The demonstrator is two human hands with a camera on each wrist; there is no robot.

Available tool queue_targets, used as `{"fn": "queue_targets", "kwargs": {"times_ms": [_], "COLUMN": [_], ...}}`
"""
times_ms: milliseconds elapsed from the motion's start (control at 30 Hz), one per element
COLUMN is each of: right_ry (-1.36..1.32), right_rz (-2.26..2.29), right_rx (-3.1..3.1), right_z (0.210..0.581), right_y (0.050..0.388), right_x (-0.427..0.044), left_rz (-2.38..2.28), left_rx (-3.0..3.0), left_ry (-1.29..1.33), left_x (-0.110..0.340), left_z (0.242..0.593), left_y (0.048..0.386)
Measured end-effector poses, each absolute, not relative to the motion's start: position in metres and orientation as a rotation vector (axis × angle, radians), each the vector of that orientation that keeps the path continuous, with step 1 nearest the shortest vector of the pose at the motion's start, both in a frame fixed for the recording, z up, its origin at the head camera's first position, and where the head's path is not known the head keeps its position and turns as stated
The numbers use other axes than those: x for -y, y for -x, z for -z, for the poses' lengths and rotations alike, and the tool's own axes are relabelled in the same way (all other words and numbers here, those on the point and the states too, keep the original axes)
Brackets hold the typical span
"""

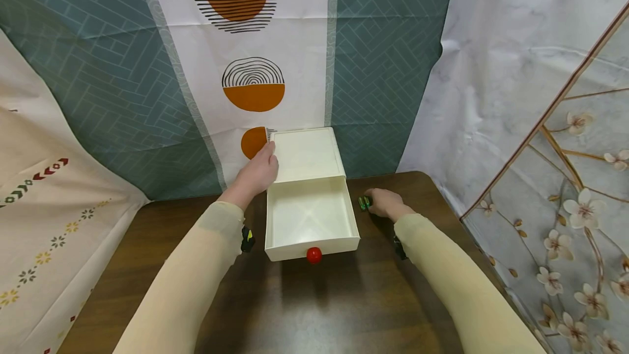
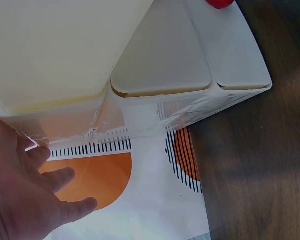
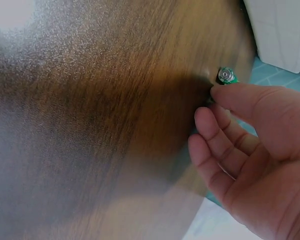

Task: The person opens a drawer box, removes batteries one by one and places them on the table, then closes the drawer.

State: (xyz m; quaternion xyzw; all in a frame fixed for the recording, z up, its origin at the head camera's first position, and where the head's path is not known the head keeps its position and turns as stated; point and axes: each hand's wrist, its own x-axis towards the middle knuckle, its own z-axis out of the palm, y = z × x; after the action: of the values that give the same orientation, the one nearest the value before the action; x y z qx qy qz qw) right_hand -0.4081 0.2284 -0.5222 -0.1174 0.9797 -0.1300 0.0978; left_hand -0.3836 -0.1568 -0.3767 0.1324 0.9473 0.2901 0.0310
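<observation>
A white box stands against the back cloth, its drawer pulled out, bare inside, with a red knob in front. My left hand rests against the box's left side; in the left wrist view, the fingers of this hand are spread and fairly straight beside the box. Right of the drawer lie small green cylinders, apparently batteries. My right hand has thumb and index finger at them. The right wrist view shows one battery beyond the thumb; this hand pinches another, mostly hidden.
The brown wooden table extends in front of the box and to both sides. Patterned cloths hang behind it, at the left and at the right. The open drawer juts forward between my two arms.
</observation>
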Motion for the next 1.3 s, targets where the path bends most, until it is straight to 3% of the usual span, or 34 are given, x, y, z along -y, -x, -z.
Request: {"fn": "queue_targets", "kwargs": {"times_ms": [333,667,1000,1233,1300], "right_ry": [0.415,0.346,0.419,0.355,0.375], "right_rz": [0.340,0.393,0.384,0.368,0.352], "right_rx": [-2.910,-2.887,-2.928,-2.885,-2.916], "right_z": [0.551,0.509,0.589,0.540,0.543], "right_y": [0.437,0.397,0.460,0.428,0.429], "right_x": [-0.238,-0.222,-0.251,-0.232,-0.232], "left_rz": [-0.893,-0.904,-0.902,-0.890,-0.887], "left_rx": [-2.921,-2.918,-2.920,-2.917,-2.919], "left_ry": [-0.416,-0.411,-0.407,-0.399,-0.395], "left_x": [0.157,0.155,0.156,0.156,0.156], "left_z": [0.375,0.374,0.375,0.376,0.375], "left_y": [0.384,0.384,0.384,0.384,0.384]}}
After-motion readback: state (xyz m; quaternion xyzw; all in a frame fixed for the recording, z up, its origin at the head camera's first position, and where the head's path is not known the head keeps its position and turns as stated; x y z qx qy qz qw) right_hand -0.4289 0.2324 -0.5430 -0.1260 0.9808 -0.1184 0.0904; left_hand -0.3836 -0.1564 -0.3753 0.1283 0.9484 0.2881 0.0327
